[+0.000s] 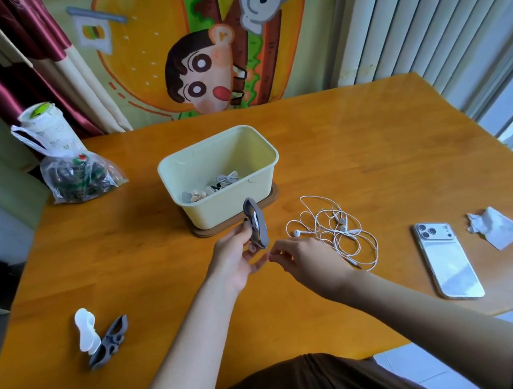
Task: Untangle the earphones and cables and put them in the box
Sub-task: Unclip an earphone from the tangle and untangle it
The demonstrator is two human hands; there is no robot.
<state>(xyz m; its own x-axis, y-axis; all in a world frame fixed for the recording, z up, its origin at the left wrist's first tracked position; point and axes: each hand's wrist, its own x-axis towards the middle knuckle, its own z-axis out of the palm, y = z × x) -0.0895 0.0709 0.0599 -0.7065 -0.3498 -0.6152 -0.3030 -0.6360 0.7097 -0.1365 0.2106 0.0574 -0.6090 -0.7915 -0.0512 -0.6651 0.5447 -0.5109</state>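
Wooden tabletop (pixel 374 142) | left hand (pixel 235 260) grips grey cable winder (pixel 257 224) upright before yellow box (pixel 177 170), likely for stowing | right hand (pixel 308 263) fingertips pinched below it, hold unclear | tangled earphones (pixel 331 229) mid-tabletop, waiting.

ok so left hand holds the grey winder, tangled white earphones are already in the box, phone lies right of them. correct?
No. The head view shows the tangled white earphones lying on the table, right of the box, not in it. The rest stands: left hand holds the grey winder, phone lies right of them.
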